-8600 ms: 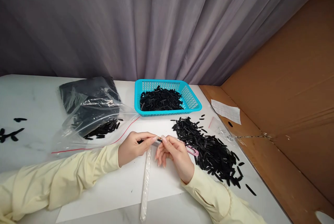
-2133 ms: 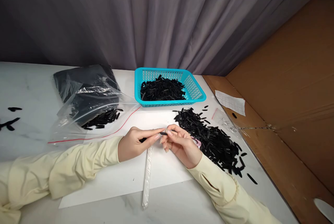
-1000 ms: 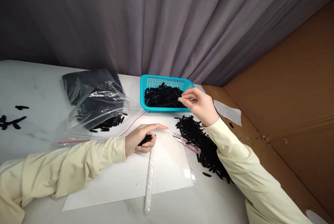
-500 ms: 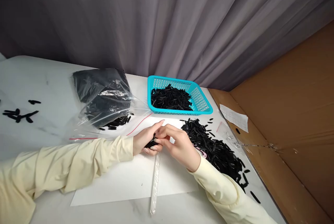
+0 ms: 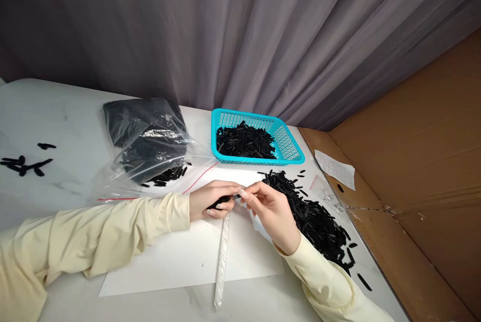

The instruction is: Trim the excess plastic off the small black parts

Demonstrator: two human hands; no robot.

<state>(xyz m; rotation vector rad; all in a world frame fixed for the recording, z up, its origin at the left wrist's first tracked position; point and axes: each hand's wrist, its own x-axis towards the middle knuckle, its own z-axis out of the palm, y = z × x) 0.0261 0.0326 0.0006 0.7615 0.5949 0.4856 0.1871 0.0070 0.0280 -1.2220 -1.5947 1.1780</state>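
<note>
My left hand (image 5: 205, 197) is curled round a small bunch of slim black pieces (image 5: 218, 204), their exact kind too small to make out. My right hand (image 5: 273, 212) meets its fingertips, thumb and forefinger pinching the end of one slim black piece (image 5: 236, 196). Both hands hover above a white sheet (image 5: 161, 267). Below them a long white plastic-wrapped strip (image 5: 222, 267) lies across the sheet. To the right, partly behind my right hand, spreads a large heap of similar black pieces (image 5: 319, 222).
A turquoise basket (image 5: 259, 162) behind my hands holds more black pieces. At the left lies a clear zip bag (image 5: 150, 131) with black contents, and several loose pieces (image 5: 26, 166) are farther left. A cardboard wall (image 5: 421, 162) and a paper slip (image 5: 335, 169) are on the right.
My left hand has turned, its thumb now lying forward over the bunch. My right hand has shifted slightly right, drawing its fingertips away from the bunch with one piece between them.
</note>
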